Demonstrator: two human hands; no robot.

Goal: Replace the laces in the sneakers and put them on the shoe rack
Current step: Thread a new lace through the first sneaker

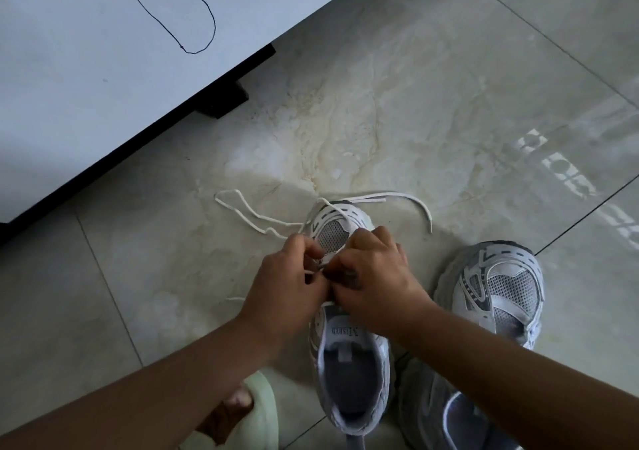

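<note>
Two white-and-grey sneakers stand on the tiled floor, toes pointing away from me. Over the eyelet area of the left sneaker (pixel 349 356) both hands meet. My left hand (pixel 287 283) pinches a white lace (pixel 252 214) at the eyelets, and my right hand (pixel 373 276) pinches the lace close beside it. Loose lace ends trail over the toe, one to the left and one to the right. The right sneaker (pixel 498 294) stands beside it, with no lace visible in it. The eyelets under my fingers are hidden.
A white cabinet (pixel 103 69) with a pen-drawn outline on its side fills the upper left, on dark feet. My foot in a pale green slipper (pixel 256 411) is at the bottom, left of the sneaker. Glossy marble tiles (pixel 432 103) extend ahead and right.
</note>
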